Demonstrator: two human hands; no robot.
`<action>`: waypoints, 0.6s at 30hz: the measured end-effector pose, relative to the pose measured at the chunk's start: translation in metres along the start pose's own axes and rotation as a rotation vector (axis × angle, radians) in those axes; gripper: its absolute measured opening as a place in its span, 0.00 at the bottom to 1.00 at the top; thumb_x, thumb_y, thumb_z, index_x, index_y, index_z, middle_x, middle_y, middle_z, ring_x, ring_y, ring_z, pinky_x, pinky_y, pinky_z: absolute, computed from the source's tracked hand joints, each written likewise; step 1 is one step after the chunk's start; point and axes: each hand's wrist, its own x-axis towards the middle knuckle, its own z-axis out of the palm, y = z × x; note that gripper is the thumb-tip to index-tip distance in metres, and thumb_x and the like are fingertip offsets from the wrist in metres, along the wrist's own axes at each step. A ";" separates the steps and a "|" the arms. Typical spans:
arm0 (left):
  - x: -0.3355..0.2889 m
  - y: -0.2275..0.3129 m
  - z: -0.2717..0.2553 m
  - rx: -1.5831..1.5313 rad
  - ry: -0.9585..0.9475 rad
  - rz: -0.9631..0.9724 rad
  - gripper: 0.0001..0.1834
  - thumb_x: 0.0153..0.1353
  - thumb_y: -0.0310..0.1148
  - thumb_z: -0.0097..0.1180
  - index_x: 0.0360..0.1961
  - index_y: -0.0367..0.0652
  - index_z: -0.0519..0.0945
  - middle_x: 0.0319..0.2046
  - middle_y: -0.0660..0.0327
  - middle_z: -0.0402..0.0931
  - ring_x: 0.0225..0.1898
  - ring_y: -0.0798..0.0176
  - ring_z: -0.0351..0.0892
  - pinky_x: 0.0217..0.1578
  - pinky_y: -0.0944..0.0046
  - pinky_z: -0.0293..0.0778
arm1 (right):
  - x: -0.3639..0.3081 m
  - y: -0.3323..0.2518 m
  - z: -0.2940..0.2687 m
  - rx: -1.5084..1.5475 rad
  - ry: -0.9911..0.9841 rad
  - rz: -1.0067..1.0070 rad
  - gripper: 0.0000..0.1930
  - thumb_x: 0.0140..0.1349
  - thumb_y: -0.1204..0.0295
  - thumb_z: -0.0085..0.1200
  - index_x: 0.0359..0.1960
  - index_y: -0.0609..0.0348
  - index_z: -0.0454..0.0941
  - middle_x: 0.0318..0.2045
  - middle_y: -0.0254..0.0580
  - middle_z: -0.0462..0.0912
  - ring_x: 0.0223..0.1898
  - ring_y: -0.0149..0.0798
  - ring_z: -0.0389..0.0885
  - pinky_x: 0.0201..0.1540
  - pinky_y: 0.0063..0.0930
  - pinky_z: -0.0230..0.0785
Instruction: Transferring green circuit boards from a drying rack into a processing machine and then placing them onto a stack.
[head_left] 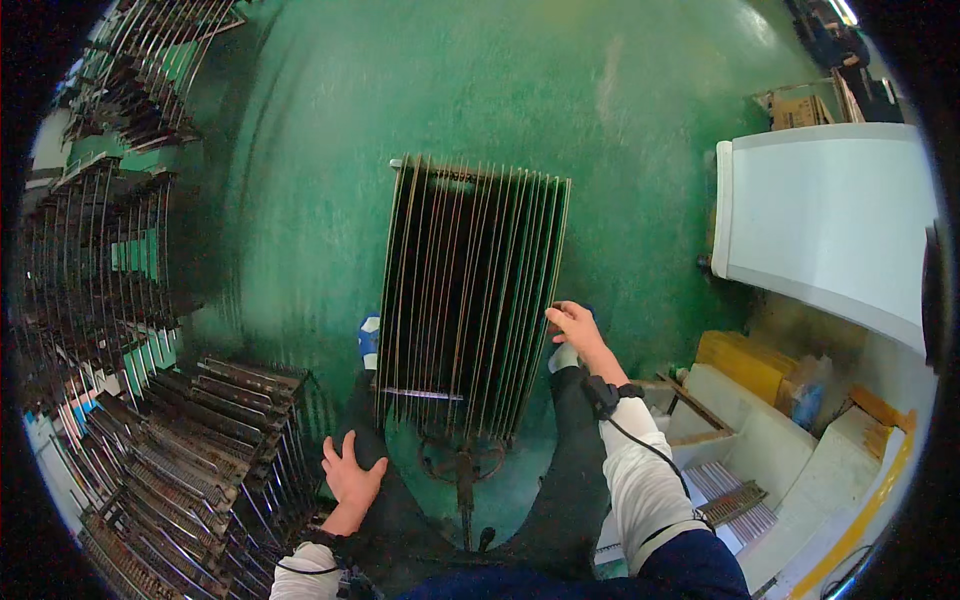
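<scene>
rack (467, 300), one; one right hand (579, 328) at its edge, one left hand (354, 477) apart

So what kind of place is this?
It looks like a workshop or factory, though I can't be sure. You can see a big green floor, dark metal racks crowded along the left, and lots of thin sheets lined up side by side.

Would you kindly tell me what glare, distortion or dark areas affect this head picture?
Head view: the corners are black, the white box shows bowed edges, glare whitens the green floor at upper right, and the slatted rack looks dark inside.
</scene>
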 end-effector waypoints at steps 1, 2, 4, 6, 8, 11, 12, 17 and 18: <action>-0.001 0.000 0.000 -0.004 0.011 0.003 0.45 0.42 0.47 0.71 0.64 0.58 0.67 0.68 0.46 0.50 0.60 0.37 0.62 0.54 0.43 0.69 | -0.002 -0.003 0.001 -0.009 0.009 0.002 0.25 0.61 0.58 0.59 0.53 0.63 0.75 0.39 0.39 0.82 0.35 0.33 0.82 0.32 0.27 0.76; -0.002 0.001 -0.001 -0.009 0.020 0.010 0.45 0.41 0.47 0.71 0.64 0.57 0.67 0.68 0.45 0.50 0.59 0.36 0.63 0.54 0.43 0.69 | -0.005 -0.005 0.000 -0.019 0.022 0.003 0.24 0.62 0.58 0.58 0.52 0.64 0.76 0.38 0.38 0.82 0.35 0.32 0.82 0.32 0.27 0.76; -0.002 -0.003 -0.004 0.001 0.033 0.010 0.45 0.41 0.46 0.71 0.63 0.57 0.67 0.67 0.45 0.51 0.59 0.36 0.63 0.54 0.43 0.70 | -0.005 -0.002 0.009 0.002 0.018 -0.007 0.23 0.62 0.58 0.58 0.51 0.64 0.76 0.36 0.37 0.82 0.34 0.32 0.82 0.32 0.27 0.76; -0.002 -0.005 -0.004 0.006 0.042 0.015 0.45 0.41 0.46 0.71 0.63 0.57 0.67 0.67 0.45 0.52 0.59 0.36 0.63 0.53 0.43 0.70 | -0.005 0.000 0.012 0.004 0.027 -0.011 0.23 0.62 0.58 0.58 0.51 0.64 0.77 0.34 0.37 0.81 0.33 0.31 0.82 0.32 0.26 0.76; 0.000 -0.004 -0.001 0.006 0.047 0.026 0.45 0.41 0.46 0.72 0.63 0.57 0.67 0.66 0.45 0.52 0.59 0.35 0.63 0.53 0.43 0.70 | -0.004 0.001 0.010 -0.011 0.046 -0.009 0.22 0.62 0.58 0.58 0.50 0.64 0.77 0.33 0.36 0.81 0.32 0.31 0.81 0.32 0.26 0.76; 0.000 -0.001 0.001 -0.005 0.043 0.023 0.45 0.40 0.46 0.72 0.63 0.57 0.68 0.66 0.45 0.52 0.58 0.36 0.63 0.53 0.43 0.70 | -0.002 0.002 0.004 -0.037 0.045 -0.034 0.21 0.62 0.58 0.58 0.46 0.65 0.78 0.32 0.36 0.81 0.30 0.31 0.81 0.31 0.25 0.75; 0.000 -0.001 0.003 -0.007 0.044 0.022 0.45 0.40 0.46 0.72 0.63 0.57 0.68 0.66 0.45 0.52 0.58 0.36 0.63 0.53 0.43 0.70 | -0.002 0.003 0.004 -0.067 0.068 -0.074 0.20 0.62 0.58 0.57 0.44 0.64 0.78 0.30 0.36 0.81 0.30 0.31 0.81 0.30 0.26 0.75; 0.001 0.002 0.003 -0.013 0.041 0.025 0.44 0.40 0.46 0.72 0.63 0.57 0.68 0.67 0.45 0.52 0.58 0.36 0.63 0.54 0.44 0.69 | 0.016 0.020 0.003 -0.756 0.344 -0.403 0.15 0.62 0.62 0.54 0.38 0.63 0.78 0.21 0.41 0.80 0.24 0.35 0.81 0.27 0.31 0.74; 0.001 0.003 0.002 -0.010 0.036 0.023 0.44 0.40 0.46 0.72 0.63 0.57 0.68 0.67 0.45 0.52 0.58 0.36 0.63 0.54 0.44 0.69 | 0.020 0.023 0.003 -0.728 0.338 -0.389 0.14 0.62 0.62 0.53 0.37 0.62 0.78 0.21 0.43 0.79 0.23 0.37 0.81 0.27 0.33 0.74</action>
